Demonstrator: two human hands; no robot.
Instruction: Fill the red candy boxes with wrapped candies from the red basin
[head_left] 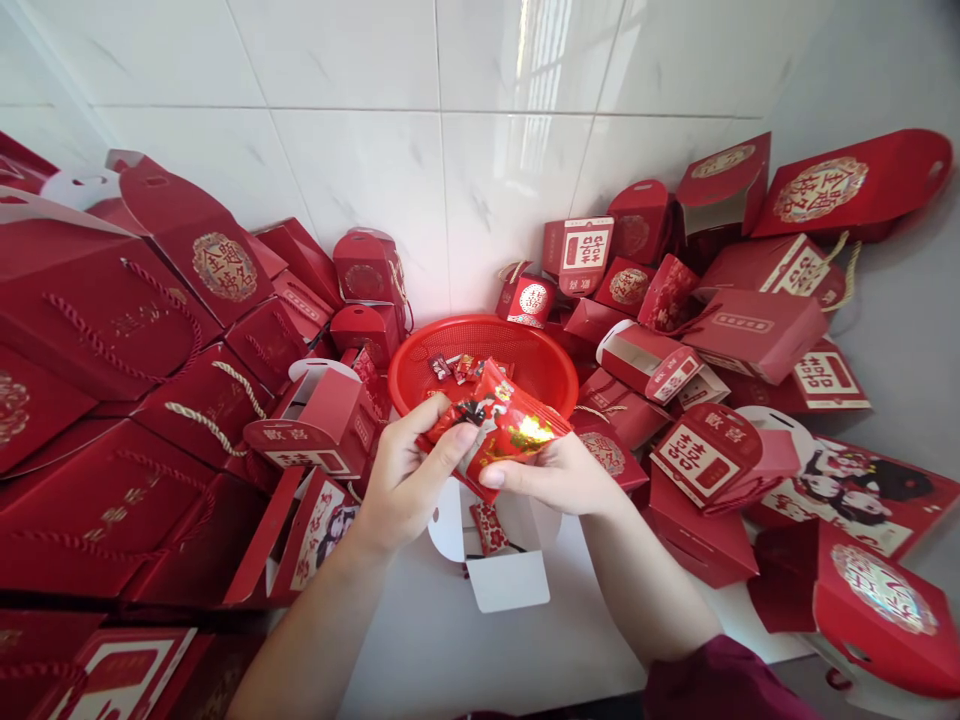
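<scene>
Between my two hands is a shiny red snack packet [510, 415] with gold and printed figures on it. My left hand [409, 470] pinches its left side, thumb on top. At the lower right side, my right hand [559, 475] grips it with the thumb across the front. Directly below the packet stands an open gift box [514, 583] with white inner flaps spread out. A small red patterned wrapped piece [490, 528] lies inside it. Behind the packet sits a red plastic basket [420, 350] with several small wrapped candies [465, 367] in it.
Red gift boxes and bags with rope handles [127, 330] are piled high on the left. More red boxes [757, 330] crowd the right, some open. A white tiled wall [360, 170] rises behind the basket. The white table surface [420, 640] shows in front.
</scene>
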